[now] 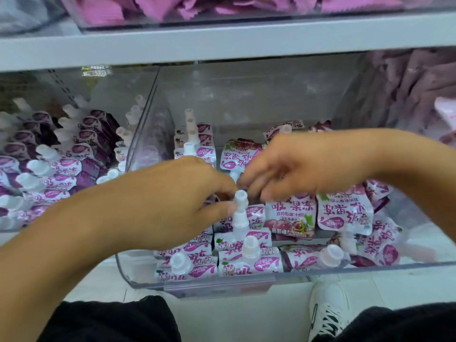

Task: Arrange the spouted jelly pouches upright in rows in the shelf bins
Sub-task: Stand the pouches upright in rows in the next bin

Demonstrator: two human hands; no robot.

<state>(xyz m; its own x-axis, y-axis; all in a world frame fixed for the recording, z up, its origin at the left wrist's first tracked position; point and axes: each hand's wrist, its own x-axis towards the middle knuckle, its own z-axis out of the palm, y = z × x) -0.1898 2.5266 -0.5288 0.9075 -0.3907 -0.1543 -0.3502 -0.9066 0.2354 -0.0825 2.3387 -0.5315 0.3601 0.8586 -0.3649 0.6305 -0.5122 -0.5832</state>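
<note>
A clear plastic shelf bin (246,280) holds several white and purple spouted jelly pouches. Along its left side the pouches stand upright in a row (195,144). At the right they lie loose and flat, among them one facing up (291,215). My left hand (172,201) pinches the white spout (240,197) of an upright pouch between thumb and forefinger. My right hand (303,166) hovers just right of that spout, blurred, fingers curled downward over the loose pouches; whether it holds anything is hidden.
A second clear bin (14,228) at the left is packed with darker purple spouted pouches (59,169). A grey shelf board (222,43) runs above, with a bin of pink packets (222,6) on it. Below are my dark trousers and a white shoe (328,307).
</note>
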